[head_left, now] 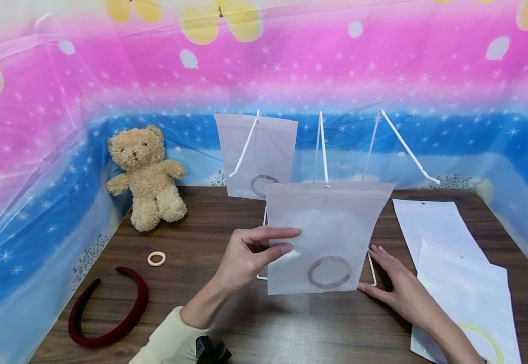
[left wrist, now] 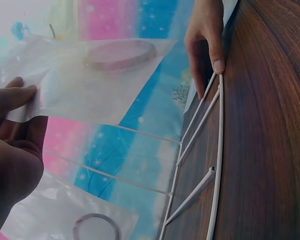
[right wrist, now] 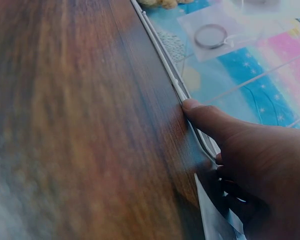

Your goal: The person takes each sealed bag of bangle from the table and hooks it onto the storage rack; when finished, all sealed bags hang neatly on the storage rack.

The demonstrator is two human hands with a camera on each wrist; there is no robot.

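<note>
My left hand [head_left: 247, 258] pinches the left edge of a translucent zip bag [head_left: 332, 222] between thumb and fingers. Inside that bag, near its bottom, lies a pale bangle [head_left: 329, 272]. The bag's top hole sits at the front of the middle hook of a white wire rack [head_left: 324, 146]. A second bag [head_left: 256, 151], also with a bangle [head_left: 264, 185] in it, hangs on the rack's left hook. My right hand [head_left: 402, 290] grips the right corner of the rack's base, its thumb [right wrist: 207, 116] against the wire. Much of the base is hidden behind the front bag.
White bags [head_left: 436, 222] lie at the right, the nearer one [head_left: 466, 283] holding a yellow-green bangle [head_left: 484, 338]. At the left are a teddy bear [head_left: 147, 177], a small cream ring [head_left: 156, 259] and a dark red headband [head_left: 138, 303]. The rack's right hook [head_left: 404, 141] juts forward.
</note>
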